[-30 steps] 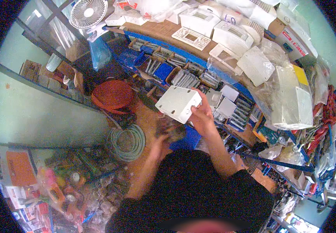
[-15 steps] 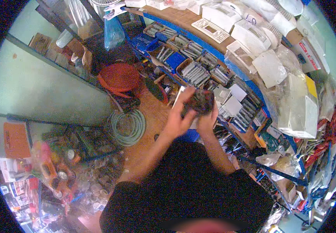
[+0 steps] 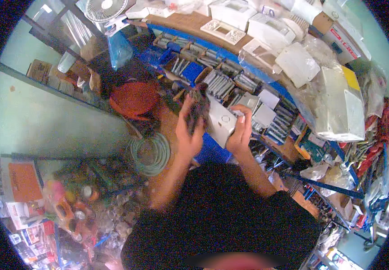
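Observation:
My right hand (image 3: 240, 130) grips a flat white plastic cover (image 3: 222, 120) by its right edge. A small ring-shaped mark shows on the cover's upper face. My left hand (image 3: 189, 130) is wrapped round a dark, crumpled rag (image 3: 197, 105), which hangs beside the cover's left edge. Motion blurs the rag, and I cannot tell whether it touches the cover. Other white plates (image 3: 265, 114) lie just beyond my right hand, on top of metal parts.
Several open bins hold rows of metal rods (image 3: 221, 84) along the blue-edged bench. White plastic housings (image 3: 271, 29) crowd its wooden top (image 3: 181, 24). At the left are a red basin (image 3: 133, 100), a coiled hose (image 3: 150, 155) and a clip-on fan (image 3: 106, 8).
My left hand with the rag has moved left, off the cover's face. The cover shows more fully now in my right hand. The whole view has shifted slightly.

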Demonstrator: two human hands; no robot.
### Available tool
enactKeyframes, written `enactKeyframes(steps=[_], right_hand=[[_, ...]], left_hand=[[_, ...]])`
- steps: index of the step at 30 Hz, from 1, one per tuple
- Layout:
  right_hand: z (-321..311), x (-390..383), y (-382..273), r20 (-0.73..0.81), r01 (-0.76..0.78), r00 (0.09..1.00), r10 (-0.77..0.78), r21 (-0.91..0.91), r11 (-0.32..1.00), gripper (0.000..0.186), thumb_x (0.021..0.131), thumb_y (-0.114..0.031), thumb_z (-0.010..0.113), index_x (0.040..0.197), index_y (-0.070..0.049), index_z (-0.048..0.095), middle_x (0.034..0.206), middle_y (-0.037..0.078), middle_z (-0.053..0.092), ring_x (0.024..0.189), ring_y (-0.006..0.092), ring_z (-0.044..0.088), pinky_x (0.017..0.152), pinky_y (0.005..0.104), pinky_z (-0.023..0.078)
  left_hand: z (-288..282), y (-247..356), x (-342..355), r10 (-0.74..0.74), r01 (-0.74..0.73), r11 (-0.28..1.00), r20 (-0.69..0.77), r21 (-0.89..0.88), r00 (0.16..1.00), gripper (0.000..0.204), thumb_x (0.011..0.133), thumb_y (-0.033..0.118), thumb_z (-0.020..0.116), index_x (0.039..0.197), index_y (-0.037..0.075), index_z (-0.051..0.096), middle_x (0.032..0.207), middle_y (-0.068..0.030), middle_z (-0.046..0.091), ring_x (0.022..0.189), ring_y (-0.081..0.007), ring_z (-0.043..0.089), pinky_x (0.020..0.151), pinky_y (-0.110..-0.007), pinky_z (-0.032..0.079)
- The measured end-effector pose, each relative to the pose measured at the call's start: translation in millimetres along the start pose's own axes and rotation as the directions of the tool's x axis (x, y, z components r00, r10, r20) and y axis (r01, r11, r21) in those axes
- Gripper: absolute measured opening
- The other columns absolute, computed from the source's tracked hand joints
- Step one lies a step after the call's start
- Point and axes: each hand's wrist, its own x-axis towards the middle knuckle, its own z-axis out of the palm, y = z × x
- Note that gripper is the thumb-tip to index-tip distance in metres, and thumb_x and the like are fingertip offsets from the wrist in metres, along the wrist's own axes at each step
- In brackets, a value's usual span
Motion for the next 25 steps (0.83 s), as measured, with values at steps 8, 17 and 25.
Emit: enactKeyframes(steps=[8,17,25], right_hand=[[-20.1,21.8,-17.9,0.292,0.084,0.954,-0.063,-0.060,0.995,0.041,0.105,-0.031,0.033,0.125,-0.001,0.052,0.114,0.020,0.064,0.101,0.0303,0.064,0.091,0.0411,0.049],[-14.4,27.5,-10.3,0.362,0.132,0.926,-0.107,-0.047,0.990,0.033,0.104,-0.020,0.038,0.120,0.004,0.055,0.119,0.020,0.062,0.105,0.0285,0.062,0.094,0.0377,0.047],[-16.3,31.7,-9.6,0.186,0.044,0.981,-0.058,0.078,0.996,0.040,0.102,-0.032,0.040,0.118,0.000,0.058,0.120,0.020,0.062,0.116,0.0265,0.056,0.106,0.0389,0.036]], left_hand=[[-4.4,79.6,25.7,0.384,-0.522,0.769,0.388,0.368,0.838,0.057,0.075,0.018,0.074,0.128,0.004,0.058,0.141,-0.0199,0.056,0.137,-0.0423,0.047,0.117,-0.055,0.030],[-11.0,55.9,31.8,0.444,-0.596,0.754,0.456,0.275,0.771,0.043,0.071,0.012,0.071,0.113,0.003,0.066,0.125,-0.0164,0.066,0.124,-0.0381,0.059,0.111,-0.053,0.040],[-6.6,16.8,35.3,-0.049,0.039,0.997,-0.143,-0.071,0.989,0.041,0.090,0.029,0.068,0.121,0.002,0.062,0.133,-0.0173,0.063,0.123,-0.0384,0.059,0.113,-0.053,0.036]])
